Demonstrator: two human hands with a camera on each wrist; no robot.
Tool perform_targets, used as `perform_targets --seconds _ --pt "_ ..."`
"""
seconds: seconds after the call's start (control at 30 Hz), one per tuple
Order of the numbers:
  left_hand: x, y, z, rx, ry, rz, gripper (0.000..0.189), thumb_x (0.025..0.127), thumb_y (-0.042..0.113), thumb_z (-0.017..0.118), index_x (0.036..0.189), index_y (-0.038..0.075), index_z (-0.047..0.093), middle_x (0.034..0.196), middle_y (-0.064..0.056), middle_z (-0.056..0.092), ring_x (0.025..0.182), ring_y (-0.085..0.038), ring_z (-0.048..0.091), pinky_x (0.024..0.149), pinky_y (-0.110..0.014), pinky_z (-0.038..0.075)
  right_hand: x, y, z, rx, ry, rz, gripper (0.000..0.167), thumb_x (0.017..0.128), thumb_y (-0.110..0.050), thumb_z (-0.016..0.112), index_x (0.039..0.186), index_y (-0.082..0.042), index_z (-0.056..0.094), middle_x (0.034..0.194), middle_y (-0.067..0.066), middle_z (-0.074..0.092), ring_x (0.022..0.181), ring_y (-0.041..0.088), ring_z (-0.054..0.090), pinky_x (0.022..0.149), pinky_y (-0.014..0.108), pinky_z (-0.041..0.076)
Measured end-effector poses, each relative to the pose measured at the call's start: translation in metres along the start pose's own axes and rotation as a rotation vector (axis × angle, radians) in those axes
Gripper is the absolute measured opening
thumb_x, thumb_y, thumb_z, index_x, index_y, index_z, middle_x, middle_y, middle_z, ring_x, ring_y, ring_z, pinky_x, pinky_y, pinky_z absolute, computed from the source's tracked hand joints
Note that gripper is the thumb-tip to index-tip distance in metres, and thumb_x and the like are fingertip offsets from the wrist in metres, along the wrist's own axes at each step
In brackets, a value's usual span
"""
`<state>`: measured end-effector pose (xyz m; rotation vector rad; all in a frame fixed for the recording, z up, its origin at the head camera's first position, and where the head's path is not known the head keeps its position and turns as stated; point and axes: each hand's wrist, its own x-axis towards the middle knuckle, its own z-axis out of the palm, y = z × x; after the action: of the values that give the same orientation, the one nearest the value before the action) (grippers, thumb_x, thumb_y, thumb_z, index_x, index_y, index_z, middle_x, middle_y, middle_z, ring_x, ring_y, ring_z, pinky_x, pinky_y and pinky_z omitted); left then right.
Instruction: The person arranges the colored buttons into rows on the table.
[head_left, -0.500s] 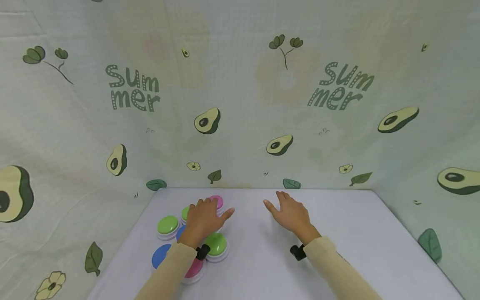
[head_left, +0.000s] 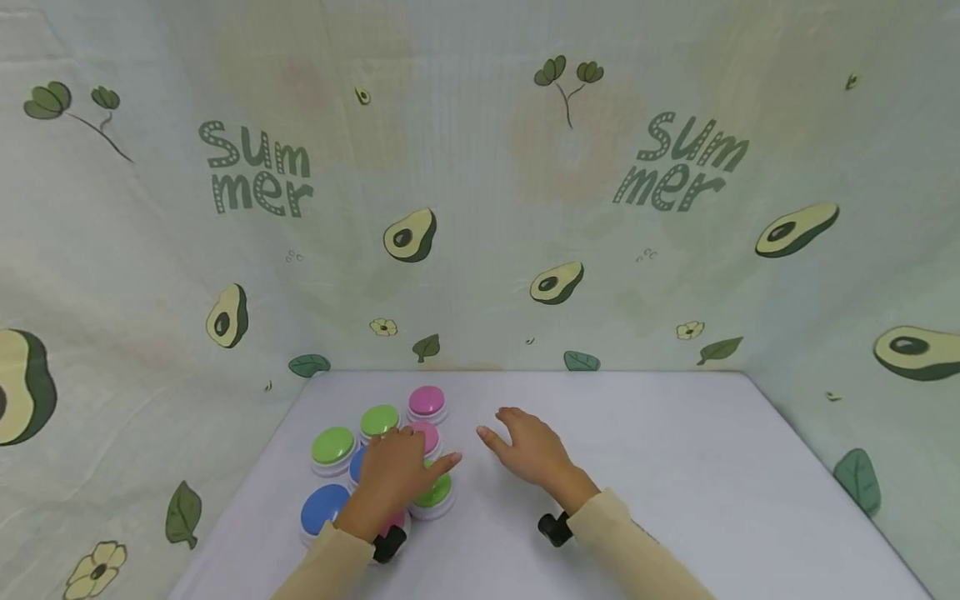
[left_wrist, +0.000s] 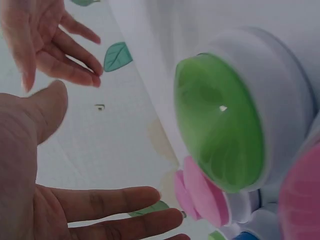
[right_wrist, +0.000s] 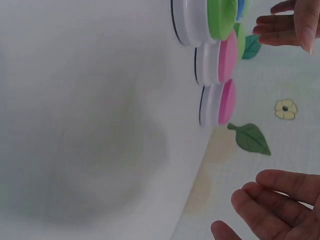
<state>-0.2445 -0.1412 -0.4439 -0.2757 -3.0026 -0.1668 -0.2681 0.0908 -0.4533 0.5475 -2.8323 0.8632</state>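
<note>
Several dome buttons on white bases cluster at the table's left: a far pink button (head_left: 427, 402), two green ones (head_left: 378, 419) (head_left: 333, 445), a blue one (head_left: 324, 508), and others partly hidden. My left hand (head_left: 401, 458) is open with straight fingers and hovers over the cluster's near side, above a green button (head_left: 438, 493) (left_wrist: 220, 120). In the left wrist view the left hand (left_wrist: 60, 200) does not touch it. My right hand (head_left: 517, 442) is open with spread fingers over bare table just right of the cluster, holding nothing; its fingers (right_wrist: 270, 200) also show in the right wrist view.
The white table (head_left: 675, 467) is enclosed at the back and both sides by a pale cloth (head_left: 480, 208) printed with avocados and "Summer". Black wrist mounts (head_left: 555, 529) sit at both cream sleeves.
Both hands have drawn back toward me. The left left the far pink button and now hovers over the near green one. The right shifted left, closer to the cluster.
</note>
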Motion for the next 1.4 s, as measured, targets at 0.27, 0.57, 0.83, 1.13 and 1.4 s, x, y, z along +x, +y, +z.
perform_targets --seconds 0.27,0.57,0.83,1.13,1.4 --pt "-0.017 -0.008 0.006 0.027 0.01 0.022 0.064 0.088 0.066 0.074 0.09 0.002 0.074 0.083 -0.012 0.068 0.08 -0.033 0.067 0.075 -0.053 0.06 -0.007 -0.018 0.025 0.006 -0.054 -0.105 0.054 0.101 -0.043 0.069 0.132 0.002 0.067 0.134 0.018 0.069 0.125 0.036 0.065 0.103 0.053 0.055" --pt "-0.029 -0.015 0.018 -0.026 -0.058 0.023 0.062 0.086 0.066 0.076 0.091 0.004 0.072 0.079 -0.007 0.064 0.079 -0.026 0.06 0.08 -0.053 0.056 -0.015 -0.031 0.047 -0.029 -0.144 -0.166 0.054 0.094 -0.042 0.078 0.131 -0.003 0.07 0.13 0.012 0.071 0.121 0.03 0.066 0.103 0.045 0.056" --pt "-0.035 -0.018 0.018 -0.073 -0.043 0.048 0.056 0.077 0.053 0.09 0.099 0.005 0.073 0.082 -0.004 0.066 0.081 -0.025 0.062 0.08 -0.055 0.055 -0.018 -0.039 0.061 -0.02 -0.171 -0.171 0.058 0.085 -0.038 0.087 0.129 -0.003 0.07 0.122 0.007 0.073 0.114 0.022 0.069 0.099 0.036 0.058" --pt "-0.032 -0.023 0.026 -0.119 -0.061 0.029 0.051 0.074 0.042 0.095 0.101 0.003 0.074 0.079 -0.002 0.065 0.071 -0.019 0.055 0.068 -0.045 0.055 -0.019 -0.041 0.066 -0.052 -0.126 -0.173 0.057 0.081 -0.031 0.091 0.127 -0.005 0.07 0.119 0.005 0.073 0.11 0.019 0.069 0.096 0.034 0.058" --pt "-0.031 -0.026 0.03 -0.173 -0.089 0.002 0.047 0.078 0.038 0.093 0.102 0.003 0.074 0.079 -0.002 0.063 0.07 -0.017 0.052 0.066 -0.043 0.054 -0.018 -0.038 0.072 -0.025 -0.099 -0.125 0.059 0.077 -0.029 0.094 0.126 -0.005 0.071 0.121 0.007 0.074 0.113 0.024 0.069 0.099 0.039 0.058"
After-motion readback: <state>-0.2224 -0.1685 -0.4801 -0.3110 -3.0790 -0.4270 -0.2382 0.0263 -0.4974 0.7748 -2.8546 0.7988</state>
